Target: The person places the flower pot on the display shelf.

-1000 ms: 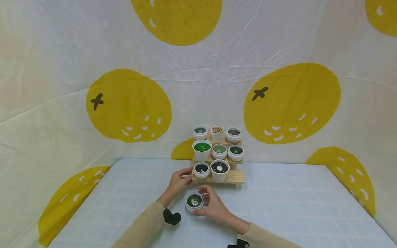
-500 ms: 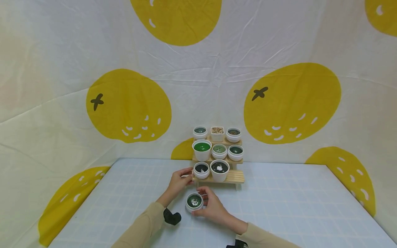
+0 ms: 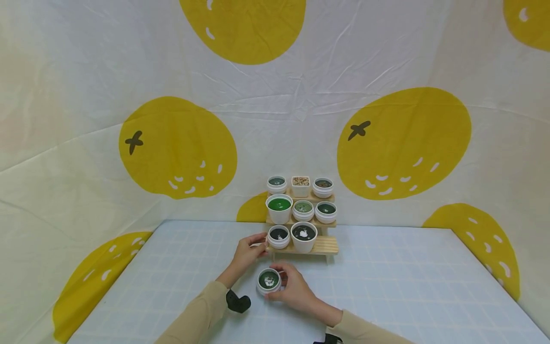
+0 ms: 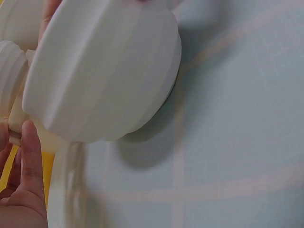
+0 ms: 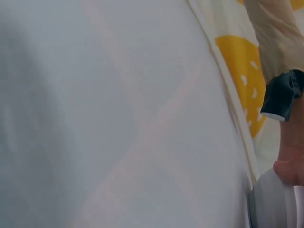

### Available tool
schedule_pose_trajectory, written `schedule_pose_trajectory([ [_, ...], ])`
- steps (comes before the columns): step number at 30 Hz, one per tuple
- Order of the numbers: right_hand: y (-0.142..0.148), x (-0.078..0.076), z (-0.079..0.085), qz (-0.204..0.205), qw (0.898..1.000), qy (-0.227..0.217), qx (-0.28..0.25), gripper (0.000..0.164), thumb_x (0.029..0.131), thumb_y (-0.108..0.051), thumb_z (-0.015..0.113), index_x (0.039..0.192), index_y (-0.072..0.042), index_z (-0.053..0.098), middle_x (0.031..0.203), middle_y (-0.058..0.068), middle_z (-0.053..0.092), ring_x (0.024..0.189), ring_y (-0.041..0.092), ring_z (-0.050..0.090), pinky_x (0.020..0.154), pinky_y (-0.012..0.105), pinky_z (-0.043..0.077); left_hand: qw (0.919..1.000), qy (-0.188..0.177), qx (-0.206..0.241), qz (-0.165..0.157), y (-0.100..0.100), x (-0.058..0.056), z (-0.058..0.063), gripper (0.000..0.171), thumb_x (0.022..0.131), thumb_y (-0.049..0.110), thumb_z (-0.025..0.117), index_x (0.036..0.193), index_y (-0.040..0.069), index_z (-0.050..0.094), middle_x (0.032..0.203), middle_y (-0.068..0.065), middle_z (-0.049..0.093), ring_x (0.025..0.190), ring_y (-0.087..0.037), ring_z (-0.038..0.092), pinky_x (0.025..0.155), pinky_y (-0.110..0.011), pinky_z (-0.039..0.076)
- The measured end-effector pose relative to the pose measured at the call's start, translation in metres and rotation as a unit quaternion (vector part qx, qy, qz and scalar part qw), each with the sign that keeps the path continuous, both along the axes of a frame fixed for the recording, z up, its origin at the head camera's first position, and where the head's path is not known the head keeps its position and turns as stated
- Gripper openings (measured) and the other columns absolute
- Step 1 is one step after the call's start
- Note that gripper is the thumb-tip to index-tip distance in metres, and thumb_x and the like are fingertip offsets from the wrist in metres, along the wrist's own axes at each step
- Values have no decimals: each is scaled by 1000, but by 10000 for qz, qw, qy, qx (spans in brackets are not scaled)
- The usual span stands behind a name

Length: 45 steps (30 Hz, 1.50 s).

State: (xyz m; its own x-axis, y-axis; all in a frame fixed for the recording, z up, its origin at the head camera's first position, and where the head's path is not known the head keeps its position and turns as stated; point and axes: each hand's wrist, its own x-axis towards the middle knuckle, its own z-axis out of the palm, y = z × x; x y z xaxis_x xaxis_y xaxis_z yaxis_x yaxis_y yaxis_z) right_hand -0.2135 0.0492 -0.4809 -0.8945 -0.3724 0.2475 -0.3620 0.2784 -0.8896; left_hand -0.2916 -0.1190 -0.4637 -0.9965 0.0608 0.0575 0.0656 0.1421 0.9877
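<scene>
My right hand (image 3: 295,288) holds a small white ribbed pot (image 3: 269,281) with dark green contents and a white patch on top, in front of the stand. In the left wrist view this pot (image 4: 109,71) looms large, with a shadow on the tablecloth beside it. At the left end of a tiered wooden stand (image 3: 328,244), my left hand (image 3: 248,253) pinches the edge of the lowest board, close to a white pot (image 3: 279,237) with dark contents. The left wrist view shows its fingers (image 4: 31,164) at that edge. Right fingertips (image 5: 286,172) touch the held pot's rim.
Beside the dark pot on the lowest step stands a taller white cup (image 3: 304,237). The upper steps carry several more white pots, including a square one (image 3: 301,186) with speckled contents. A pale blue checked tablecloth (image 3: 408,282) covers the table. A fruit-print curtain (image 3: 288,129) hangs behind.
The right hand's upper fingers have drawn down and in closer to the pot. The pot and the left hand have hardly moved.
</scene>
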Motion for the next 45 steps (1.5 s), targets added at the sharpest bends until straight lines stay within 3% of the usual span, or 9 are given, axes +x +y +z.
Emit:
schedule_pose_trajectory([
  [3, 1, 1, 1, -32, 10000, 4, 9, 64, 62, -8, 87, 118, 1, 57, 113, 13, 57, 87, 10, 58, 76, 16, 51, 10000, 25, 28, -83, 0, 3, 4, 37, 91, 0, 60, 126, -10, 56, 117, -29, 61, 74, -15, 66, 74, -35, 61],
  [10, 4, 2, 0, 54, 9998, -191, -21, 61, 63, -9, 87, 117, -2, 58, 114, 12, 56, 85, 5, 59, 76, 16, 52, 9998, 22, -6, -186, 3, 20, 27, 37, 91, -3, 58, 126, -13, 55, 117, -32, 59, 75, -15, 66, 79, -40, 60],
  [13, 7, 0, -1, 70, 9997, -250, 28, 61, 64, -11, 87, 117, -2, 59, 114, 11, 56, 84, 4, 59, 76, 16, 52, 9998, 38, -51, -181, 4, 22, 30, 36, 91, -2, 58, 126, -13, 55, 117, -32, 59, 73, -13, 66, 79, -40, 60],
  [20, 13, 2, 0, 6, 9997, -240, -37, 62, 63, -12, 87, 118, -3, 59, 115, 11, 58, 90, 8, 61, 80, 17, 53, 9999, 26, -77, -68, 1, 0, -2, 37, 90, 0, 61, 126, -11, 56, 116, -30, 60, 71, -11, 65, 71, -32, 61],
  [31, 30, 6, 6, -283, 9995, 169, 2, 64, 61, -13, 88, 118, -5, 60, 112, 10, 60, 96, 19, 61, 83, 23, 56, 10000, 32, -22, 69, 3, 2, 0, 37, 90, 1, 62, 125, -8, 58, 116, -27, 62, 68, -8, 63, 67, -23, 60],
  [45, 61, 4, 12, -842, 9964, 108, -17, 66, 58, -11, 89, 118, -8, 61, 111, 8, 59, 97, 24, 60, 83, 24, 56, 9999, -54, -86, 29, 0, 2, -1, 38, 91, 4, 62, 128, -7, 57, 119, -26, 60, 69, -8, 63, 70, -25, 60],
])
